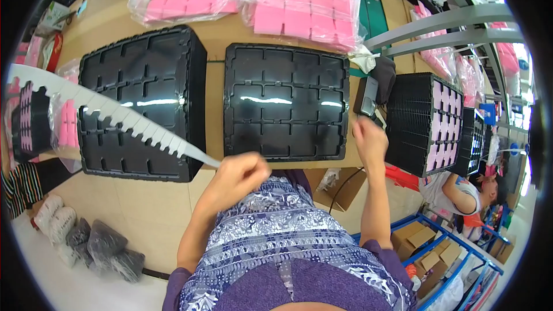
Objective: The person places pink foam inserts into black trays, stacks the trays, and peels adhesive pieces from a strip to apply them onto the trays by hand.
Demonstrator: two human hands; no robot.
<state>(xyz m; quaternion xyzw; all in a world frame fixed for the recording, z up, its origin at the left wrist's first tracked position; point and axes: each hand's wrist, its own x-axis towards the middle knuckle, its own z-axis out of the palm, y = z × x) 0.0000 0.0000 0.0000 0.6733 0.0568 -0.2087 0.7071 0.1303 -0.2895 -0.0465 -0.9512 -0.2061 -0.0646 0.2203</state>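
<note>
My left hand (pixel 236 175) is closed round the end of a long white strip (pixel 132 118) with a toothed lower edge. The strip slants up to the far left, across a tall stack of black plastic trays (pixel 138 121). Nearer the middle lies another black compartment tray (pixel 285 124), its near edge just beyond my left hand. My right hand (pixel 370 141) is closed in a pinch by that tray's right edge, apart from the left hand. What its fingers hold, if anything, is too small to make out.
Clear bags of pink foam blocks (pixel 305 6) lie along the table's far side. On the right stand a dark handheld device (pixel 368 95) and stacked black trays with pink pieces (pixel 426 124). A grey metal frame (pixel 438 26) rises beyond. Another person (pixel 452 193) is at the right.
</note>
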